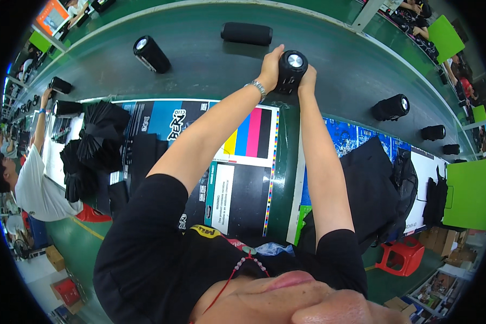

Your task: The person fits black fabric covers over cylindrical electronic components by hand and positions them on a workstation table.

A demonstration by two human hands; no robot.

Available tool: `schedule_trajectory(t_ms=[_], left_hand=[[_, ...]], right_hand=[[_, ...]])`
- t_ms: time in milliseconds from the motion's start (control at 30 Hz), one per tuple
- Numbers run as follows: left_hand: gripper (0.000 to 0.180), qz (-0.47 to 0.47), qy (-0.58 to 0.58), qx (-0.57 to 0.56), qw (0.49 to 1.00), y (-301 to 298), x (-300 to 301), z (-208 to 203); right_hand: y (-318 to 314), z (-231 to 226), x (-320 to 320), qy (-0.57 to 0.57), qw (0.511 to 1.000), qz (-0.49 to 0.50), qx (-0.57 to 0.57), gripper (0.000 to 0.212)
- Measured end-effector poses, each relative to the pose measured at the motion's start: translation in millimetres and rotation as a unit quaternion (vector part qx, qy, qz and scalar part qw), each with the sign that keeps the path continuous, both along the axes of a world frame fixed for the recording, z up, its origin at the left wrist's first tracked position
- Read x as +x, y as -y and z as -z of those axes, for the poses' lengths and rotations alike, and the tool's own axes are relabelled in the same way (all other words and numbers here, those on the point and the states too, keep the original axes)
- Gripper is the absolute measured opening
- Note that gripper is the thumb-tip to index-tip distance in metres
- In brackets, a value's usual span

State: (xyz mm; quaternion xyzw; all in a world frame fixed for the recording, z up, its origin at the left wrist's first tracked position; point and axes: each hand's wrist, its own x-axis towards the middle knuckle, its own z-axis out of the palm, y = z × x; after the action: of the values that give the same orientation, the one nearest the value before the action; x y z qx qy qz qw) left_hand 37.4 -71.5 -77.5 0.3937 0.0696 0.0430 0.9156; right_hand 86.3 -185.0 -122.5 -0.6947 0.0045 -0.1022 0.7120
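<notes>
Over the green conveyor belt (200, 46), I have a black cylindrical speaker (291, 73) between both hands, its round silver-centred end facing up. My left hand (270, 69) is closed against its left side, with a metal-banded watch or bracelet on that wrist. Against the right side, my right hand (308, 81) is closed, its fingers partly hidden behind the speaker. Just beyond my left hand, another black speaker (247, 34) lies on its side on the belt. A further black speaker (151, 54) lies tilted to the left.
More black speakers (390, 107) sit along the belt at the right. Printed sheets (259, 135) cover the bench before me, with piles of black cloth-like pouches (100, 129) left and black material (367, 178) right. A co-worker in a white shirt (43, 189) reaches toward the belt at far left.
</notes>
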Motion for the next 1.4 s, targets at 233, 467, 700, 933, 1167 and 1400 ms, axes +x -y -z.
schedule_trajectory(t_ms=[233, 467, 700, 933, 1167, 1400], left_hand=[[0.038, -0.146, -0.082, 0.284, 0.944, -4, -39, -6], [0.031, -0.105, 0.073, 0.637, 0.760, -122, -213, -62], [0.040, -0.256, -0.121, 0.837, 0.468, -227, -386, -32], [0.023, -0.296, -0.116, 0.694, 0.646, -221, -386, -5], [0.033, -0.370, -0.088, 0.393, 0.837, -220, -391, -16], [0.029, -0.312, 0.044, 0.078, 0.946, -234, -385, -44]], right_hand=[[1, -10, -16, -0.158, 0.956, 0.069, 0.237, 0.028], [73, -44, -96, -0.049, 0.993, 0.087, 0.060, 0.030], [-14, -85, -206, -0.004, 0.997, -0.077, 0.010, 0.020], [-154, -50, -306, 0.218, 0.888, -0.269, -0.303, 0.051], [-206, -47, -328, 0.216, 0.897, -0.312, -0.227, 0.032], [-204, -71, -308, 0.055, 0.957, -0.277, -0.071, 0.024]])
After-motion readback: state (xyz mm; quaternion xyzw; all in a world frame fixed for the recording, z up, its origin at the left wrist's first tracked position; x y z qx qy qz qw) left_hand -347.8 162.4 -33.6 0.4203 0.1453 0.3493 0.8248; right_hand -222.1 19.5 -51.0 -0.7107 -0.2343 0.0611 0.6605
